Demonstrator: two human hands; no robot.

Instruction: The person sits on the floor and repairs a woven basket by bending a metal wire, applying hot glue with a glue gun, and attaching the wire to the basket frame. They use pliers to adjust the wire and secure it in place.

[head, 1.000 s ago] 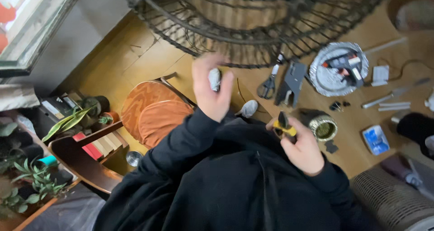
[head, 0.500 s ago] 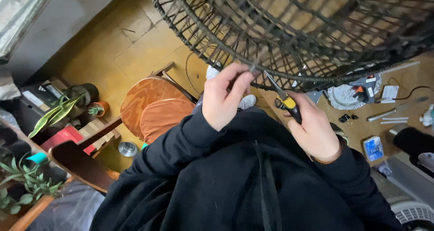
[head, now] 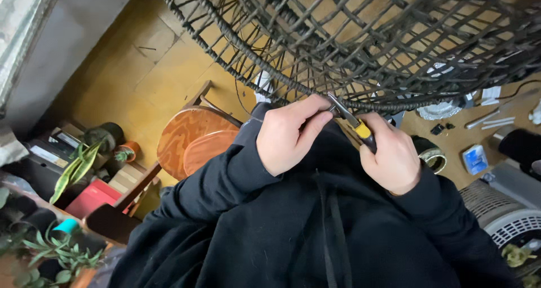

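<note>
Head view only. Left hand (head: pixel 288 134) pinching wicker rim (head: pixel 315 93), fingers closed on weave. Right hand (head: pixel 394 158) fisted round pliers (head: pixel 354 122), tip at rim just beside left fingertips. Probably mid-step: working a strand at rim edge. Next move likely needs short, controlled tip motion. Tight: frame (head: pixel 366 34) overhead, torso below, stool (head: pixel 191 138) lower left; some room right toward floor clutter.

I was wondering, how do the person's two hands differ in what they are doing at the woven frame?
The right hand is wrapped around yellow-and-black pliers, while the left hand holds no tool. The left hand's fingers pinch at the rim of the dark woven frame; the right hand sits lower, touching only the pliers. Both wear black sleeves and meet at the rim.
</note>
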